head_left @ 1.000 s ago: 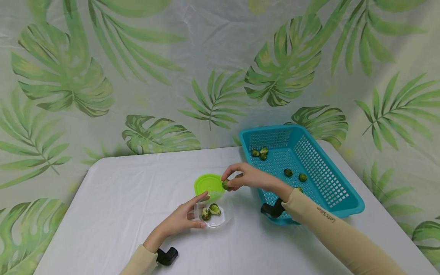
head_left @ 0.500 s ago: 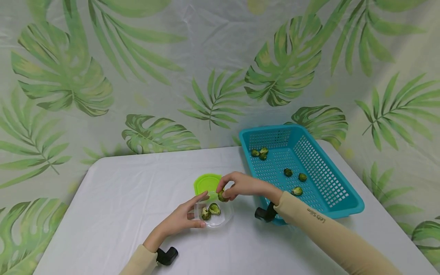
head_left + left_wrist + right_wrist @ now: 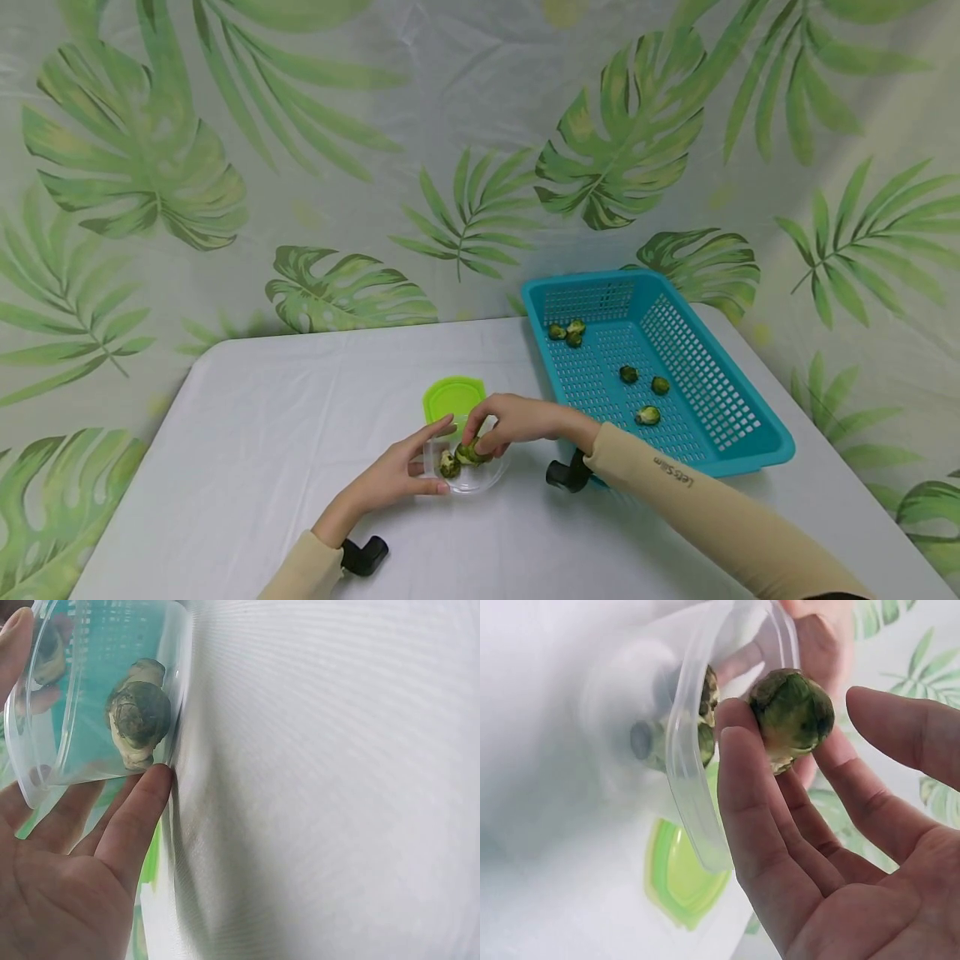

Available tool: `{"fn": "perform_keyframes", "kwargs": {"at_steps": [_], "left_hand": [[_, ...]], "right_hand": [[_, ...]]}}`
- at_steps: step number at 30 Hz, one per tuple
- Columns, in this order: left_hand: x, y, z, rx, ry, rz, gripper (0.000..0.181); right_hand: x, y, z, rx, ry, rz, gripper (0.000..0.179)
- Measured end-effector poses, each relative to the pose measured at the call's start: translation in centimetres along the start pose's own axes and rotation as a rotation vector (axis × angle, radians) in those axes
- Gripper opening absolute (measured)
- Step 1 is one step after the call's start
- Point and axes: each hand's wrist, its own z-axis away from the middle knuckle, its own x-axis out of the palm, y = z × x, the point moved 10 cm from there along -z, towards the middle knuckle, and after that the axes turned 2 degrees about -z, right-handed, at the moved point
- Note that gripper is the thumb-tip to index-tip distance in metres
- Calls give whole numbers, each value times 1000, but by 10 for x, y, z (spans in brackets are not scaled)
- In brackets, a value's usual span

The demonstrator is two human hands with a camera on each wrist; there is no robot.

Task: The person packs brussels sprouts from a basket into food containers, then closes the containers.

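Note:
My left hand (image 3: pixel 397 477) holds a small clear plastic container (image 3: pixel 482 485) from its left side, thumb and fingers spread around its wall. Inside the container lie Brussels sprouts (image 3: pixel 449 465), seen through the plastic in the left wrist view. A single Brussels sprout (image 3: pixel 791 712) is held in the fingers of my right hand (image 3: pixel 521 418), right at the container's mouth. The head view shows that hand over the container, partly covering its right side. In the right wrist view the held sprout is beside the rim (image 3: pixel 694 787).
Behind the container a bright green lid (image 3: pixel 453 395) lies on the white-covered table (image 3: pixel 300 417). A turquoise perforated basket (image 3: pixel 776 454) stands to the right, with several loose sprouts (image 3: pixel 648 415) on its floor. A leaf-patterned curtain (image 3: pixel 337 150) hangs behind the table.
My right hand has moved left and down with the sprout, from beside the lid to the container's opening. My left hand and the container have stayed in place.

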Motion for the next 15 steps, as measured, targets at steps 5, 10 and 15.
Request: {"fn": "perform_keyframes", "kwargs": {"at_steps": [5,10,15], "left_hand": [[0,0,0,-7,0,-1,84],[-1,-1,1,0,2,11,84],[-1,-3,0,-11,6,9,84]], "right_hand": [[11,2,-5,8,-29,7,19],[18,1,-8,7,-44,8,19],[25,1,-9,1,-68,3,21]]}}
